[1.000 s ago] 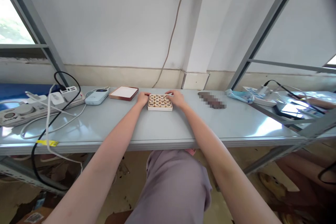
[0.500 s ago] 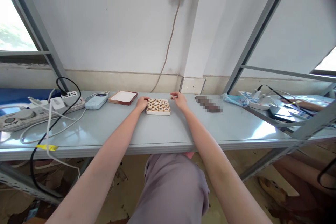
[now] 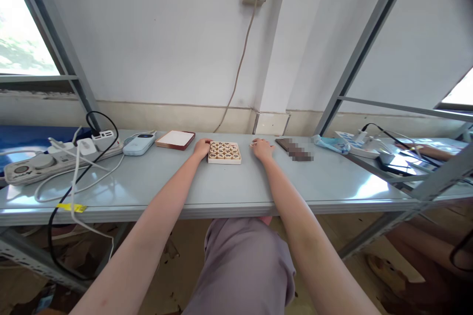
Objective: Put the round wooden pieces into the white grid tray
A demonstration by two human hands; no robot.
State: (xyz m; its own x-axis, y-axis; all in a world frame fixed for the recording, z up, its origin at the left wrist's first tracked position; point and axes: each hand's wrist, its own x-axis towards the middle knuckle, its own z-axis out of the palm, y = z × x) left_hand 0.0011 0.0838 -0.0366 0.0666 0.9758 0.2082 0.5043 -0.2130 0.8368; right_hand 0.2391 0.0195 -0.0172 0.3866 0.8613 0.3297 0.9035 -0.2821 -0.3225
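A small cream tray [image 3: 224,161] full of round wooden game pieces [image 3: 223,150] lies on the grey table [image 3: 229,187] near the wall. My left hand [image 3: 202,148] rests against the tray's left side, fingers curled on its edge. To the right of the tray, on the table, is my right hand [image 3: 262,148], its fingers pinched together on a small pale piece [image 3: 252,144] that barely shows.
Left of the tray lie a red-edged white lid [image 3: 175,140], a pale blue device [image 3: 138,143] and a power strip [image 3: 55,157] with tangled cables. A dark flat object [image 3: 295,149] lies right of my hand. Another person's arm [image 3: 432,150] is at far right.
My right hand has left the tray's top right corner and moved right onto the table, fingers pinched. The left hand stayed at the tray's left edge. The view tilted up slightly.
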